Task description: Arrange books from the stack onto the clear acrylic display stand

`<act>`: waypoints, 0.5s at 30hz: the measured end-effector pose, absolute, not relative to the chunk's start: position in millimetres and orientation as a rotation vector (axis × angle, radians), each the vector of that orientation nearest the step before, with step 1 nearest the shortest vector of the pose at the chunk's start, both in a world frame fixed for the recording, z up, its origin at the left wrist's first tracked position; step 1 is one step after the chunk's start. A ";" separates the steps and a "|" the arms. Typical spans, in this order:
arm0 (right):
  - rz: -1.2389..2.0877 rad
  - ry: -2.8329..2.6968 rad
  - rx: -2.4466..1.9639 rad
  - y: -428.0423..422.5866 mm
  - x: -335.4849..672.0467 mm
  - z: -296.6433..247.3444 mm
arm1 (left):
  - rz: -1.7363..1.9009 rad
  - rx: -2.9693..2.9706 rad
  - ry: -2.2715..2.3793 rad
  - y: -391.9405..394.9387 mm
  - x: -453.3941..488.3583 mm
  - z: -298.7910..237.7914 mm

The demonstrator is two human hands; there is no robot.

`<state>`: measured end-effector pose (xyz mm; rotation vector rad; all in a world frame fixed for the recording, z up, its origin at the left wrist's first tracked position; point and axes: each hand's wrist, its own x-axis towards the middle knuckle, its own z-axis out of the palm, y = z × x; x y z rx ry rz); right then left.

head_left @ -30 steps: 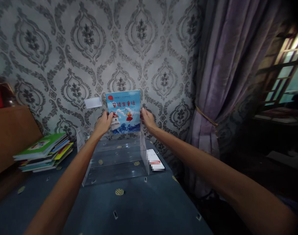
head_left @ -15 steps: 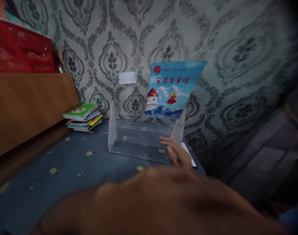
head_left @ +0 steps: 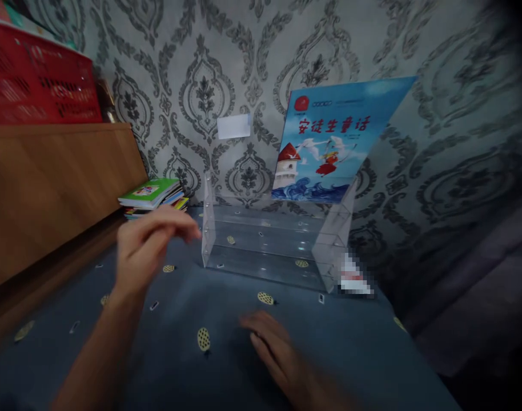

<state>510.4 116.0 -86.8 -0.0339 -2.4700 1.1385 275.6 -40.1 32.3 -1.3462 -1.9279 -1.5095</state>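
Note:
A clear tiered acrylic stand (head_left: pixel 261 265) rests on the dark blue patterned cloth. In the right part of its back tier, a blue picture book (head_left: pixel 327 140) stands upright, leaning back with its cover facing me. My left hand (head_left: pixel 152 242) hovers just left of the stand, fingers bent toward its side panel; whether they touch it I cannot tell. Nothing shows in that hand. Lower down, in front of the stand, my right hand (head_left: pixel 276 348) is over the cloth, slightly blurred, with its fingers extended and holding nothing visible.
Behind my left hand is a stack of books (head_left: pixel 152 193), green cover on top. A wooden cabinet (head_left: pixel 64 188) bears a red basket (head_left: pixel 42 80) at the left. Patterned wallpaper rises behind the stand, and a pixelated white object (head_left: pixel 354 277) lies at its right.
My hands have separated: the left is now beside the stand's left side, the right low in front. The blurred hand filling the foreground has gone. The view has shifted; the book looks larger.

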 end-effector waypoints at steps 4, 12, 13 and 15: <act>1.250 -2.436 -0.213 117.9 508.0 -103.3 | -0.858 -0.855 -2.405 -29.0 157.7 35.6; 1.417 -2.350 -0.326 128.1 499.2 -123.7 | -0.048 -0.619 -2.648 -36.5 49.6 16.8; 1.431 -2.352 -0.336 128.7 499.3 -125.7 | -0.009 -0.627 -2.657 -36.3 46.0 16.1; 1.445 -2.341 -0.366 129.4 499.4 -129.5 | 0.065 -0.646 -2.670 -35.2 40.0 15.4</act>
